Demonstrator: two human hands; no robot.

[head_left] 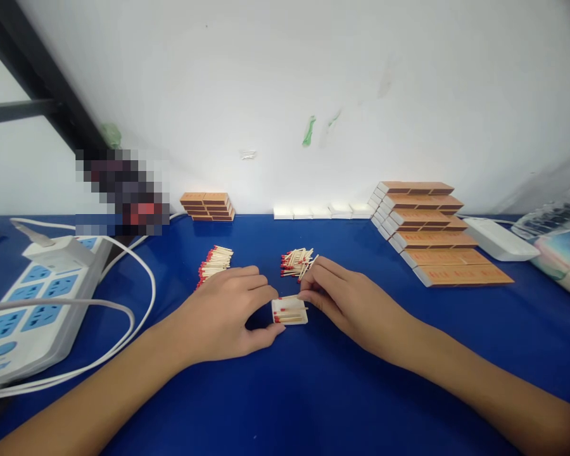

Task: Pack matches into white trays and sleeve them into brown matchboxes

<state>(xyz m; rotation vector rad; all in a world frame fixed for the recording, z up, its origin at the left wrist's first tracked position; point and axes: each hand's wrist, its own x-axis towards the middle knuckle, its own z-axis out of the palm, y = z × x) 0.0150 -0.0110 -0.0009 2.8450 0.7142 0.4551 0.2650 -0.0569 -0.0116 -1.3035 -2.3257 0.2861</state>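
Note:
A small white matchbox tray (289, 311) with a few red-tipped matches in it lies on the blue table (285, 392). My left hand (228, 313) rests beside it, fingers curled, thumb and fingertips touching the tray's left edge. My right hand (344, 297) is at the tray's right side, its fingers pinched together at the tray's far right corner; what they hold is too small to make out. Just beyond the right hand lies a loose pile of matches (297, 261). A second pile of matches (213, 263) lies beyond the left hand.
A stepped stack of orange matchbox sleeves (432, 231) stands at the right, a smaller stack (208, 206) at the back left, a row of white trays (323, 211) along the wall. A power strip (33, 304) with white cables (123, 316) lies at the left. A white box (498, 239) sits at the right.

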